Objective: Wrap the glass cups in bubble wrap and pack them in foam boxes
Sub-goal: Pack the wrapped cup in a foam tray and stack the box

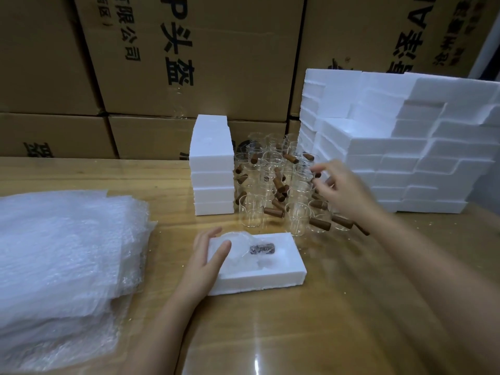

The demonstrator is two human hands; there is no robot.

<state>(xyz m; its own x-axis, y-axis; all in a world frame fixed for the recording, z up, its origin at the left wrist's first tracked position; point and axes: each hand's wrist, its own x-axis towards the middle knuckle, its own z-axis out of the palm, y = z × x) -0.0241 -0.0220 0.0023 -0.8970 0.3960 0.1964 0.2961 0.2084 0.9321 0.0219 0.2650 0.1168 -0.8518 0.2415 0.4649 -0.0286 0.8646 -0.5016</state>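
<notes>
Open foam box (259,280) holds one wrapped cup (250,249).

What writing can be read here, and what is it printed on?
"P头盔": sideways, big black print on the middle cardboard box.
"限公司": sideways, smaller, same box.
Print on the right cardboard box: cut off or blurred, unreadable.
No text on the foam boxes, cups or bubble wrap.

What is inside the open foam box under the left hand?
A bubble-wrapped cup lies in the foam box; its brown handle shows through the wrap. The left hand covers the box's left end, hiding what lies there.
</notes>
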